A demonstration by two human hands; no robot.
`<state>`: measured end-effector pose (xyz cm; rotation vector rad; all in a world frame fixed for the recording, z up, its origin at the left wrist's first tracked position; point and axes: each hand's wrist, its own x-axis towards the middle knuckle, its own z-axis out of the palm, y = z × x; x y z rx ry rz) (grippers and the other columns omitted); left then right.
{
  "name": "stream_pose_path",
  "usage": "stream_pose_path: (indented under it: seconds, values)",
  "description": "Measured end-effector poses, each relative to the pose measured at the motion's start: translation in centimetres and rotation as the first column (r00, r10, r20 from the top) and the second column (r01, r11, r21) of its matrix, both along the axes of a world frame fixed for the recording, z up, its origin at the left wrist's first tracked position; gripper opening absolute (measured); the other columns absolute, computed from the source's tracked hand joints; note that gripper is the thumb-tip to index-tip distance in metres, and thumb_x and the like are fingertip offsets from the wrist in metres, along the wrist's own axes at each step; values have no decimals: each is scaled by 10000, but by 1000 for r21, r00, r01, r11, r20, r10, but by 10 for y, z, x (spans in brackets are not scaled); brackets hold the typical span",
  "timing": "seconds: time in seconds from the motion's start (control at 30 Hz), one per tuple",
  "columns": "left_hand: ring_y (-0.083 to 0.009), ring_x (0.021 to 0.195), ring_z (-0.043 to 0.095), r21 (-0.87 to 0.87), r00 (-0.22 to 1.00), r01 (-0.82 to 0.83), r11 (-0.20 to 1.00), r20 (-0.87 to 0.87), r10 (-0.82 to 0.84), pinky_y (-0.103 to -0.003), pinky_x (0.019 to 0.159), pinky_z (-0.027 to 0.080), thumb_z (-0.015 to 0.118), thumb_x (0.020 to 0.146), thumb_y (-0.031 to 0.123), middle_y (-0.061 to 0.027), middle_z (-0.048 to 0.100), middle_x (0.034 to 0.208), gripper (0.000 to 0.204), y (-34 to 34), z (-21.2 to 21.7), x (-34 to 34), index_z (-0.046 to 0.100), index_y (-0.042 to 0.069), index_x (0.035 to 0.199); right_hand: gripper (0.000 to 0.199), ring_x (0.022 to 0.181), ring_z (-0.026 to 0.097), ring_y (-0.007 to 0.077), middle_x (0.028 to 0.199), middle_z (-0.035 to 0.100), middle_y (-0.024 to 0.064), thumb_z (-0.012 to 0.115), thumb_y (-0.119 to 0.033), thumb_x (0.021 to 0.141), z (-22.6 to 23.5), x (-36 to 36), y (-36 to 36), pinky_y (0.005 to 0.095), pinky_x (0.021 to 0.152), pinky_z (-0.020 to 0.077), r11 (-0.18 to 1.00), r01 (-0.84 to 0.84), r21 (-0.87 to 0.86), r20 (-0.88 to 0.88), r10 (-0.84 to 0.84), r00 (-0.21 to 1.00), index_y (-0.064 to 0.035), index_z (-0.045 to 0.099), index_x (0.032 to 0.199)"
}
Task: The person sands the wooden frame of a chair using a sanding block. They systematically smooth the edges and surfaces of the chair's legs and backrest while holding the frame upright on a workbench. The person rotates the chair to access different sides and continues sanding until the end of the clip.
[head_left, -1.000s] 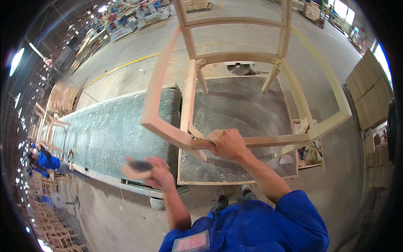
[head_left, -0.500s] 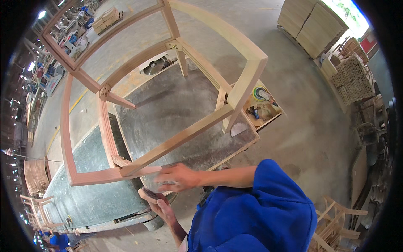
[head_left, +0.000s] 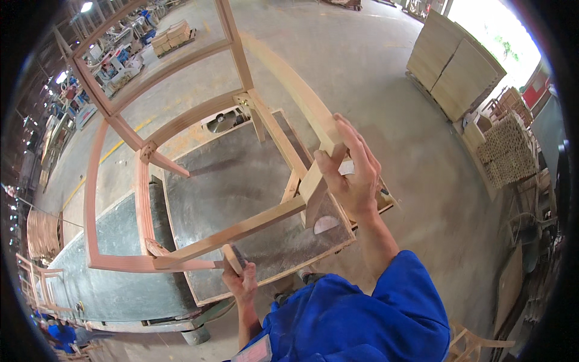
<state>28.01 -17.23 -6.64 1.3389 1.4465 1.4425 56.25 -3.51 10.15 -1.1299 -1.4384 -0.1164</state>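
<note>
A bare wooden armchair frame (head_left: 241, 231) stands on a work table with a worn dark top (head_left: 235, 199). My right hand (head_left: 357, 172) is closed round the front corner of the chair's right armrest (head_left: 316, 120), thumb on the near side and fingers over the top. Low in front of the chair, my left hand (head_left: 242, 282) grips a small sanding block (head_left: 233, 259), tan with a dark grey face. The block is beside the front end of the frame's lower left wood; whether it touches is unclear.
A green-grey surface (head_left: 120, 289) adjoins the table at left. Behind the chair lies a circular saw blade (head_left: 222, 122). A shallow wooden tray (head_left: 385, 200) sits at the table's right, partly behind my hand. Stacked boards (head_left: 455, 66) and bundled wood pieces (head_left: 509, 148) stand farther right.
My right hand has gone from beside the sanding block up to the right armrest corner and taken hold of it. My left hand, with the block, has risen slightly toward the frame.
</note>
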Motion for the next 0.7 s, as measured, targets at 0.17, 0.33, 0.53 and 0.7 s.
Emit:
stream_pose_path:
  seconds: [0.17, 0.33, 0.53, 0.7]
  values:
    - [-132, 659, 531, 189, 967, -16, 982, -246, 63, -270, 575, 440, 746, 862, 505, -44, 593, 797, 749, 11, 15, 15, 531, -29, 1342, 521, 793, 729, 255, 879, 712, 233, 765, -180, 811, 31, -11, 4, 345, 737, 558, 953, 50, -298, 15, -48, 999, 83, 604, 1230]
    - [-151, 664, 556, 126, 971, -115, 985, -195, 138, -301, 603, 477, 760, 854, 436, -85, 599, 779, 709, 1, 8, 7, 535, -23, 1345, 600, 791, 695, 193, 916, 712, 156, 698, -274, 859, 72, 20, 32, 329, 741, 535, 694, -401, -598, -215, 342, 915, 113, 557, 1294]
    - [-105, 687, 493, -50, 977, -211, 976, -50, 208, -262, 589, 417, 715, 909, 414, -18, 559, 806, 610, -18, 16, -11, 534, -17, 1301, 427, 665, 641, 146, 873, 666, 100, 744, -223, 816, 73, 25, 84, 291, 581, 522, 342, -745, -573, -684, 301, 665, 47, 639, 1129]
    - [-105, 676, 499, 82, 940, -341, 936, 5, 342, -249, 578, 418, 741, 891, 395, -16, 541, 765, 658, -14, 6, -28, 525, -63, 1311, 356, 566, 623, 142, 721, 672, 97, 786, -328, 779, 66, 11, 194, 309, 477, 475, 491, -434, -755, -345, 264, 901, 17, 706, 749]
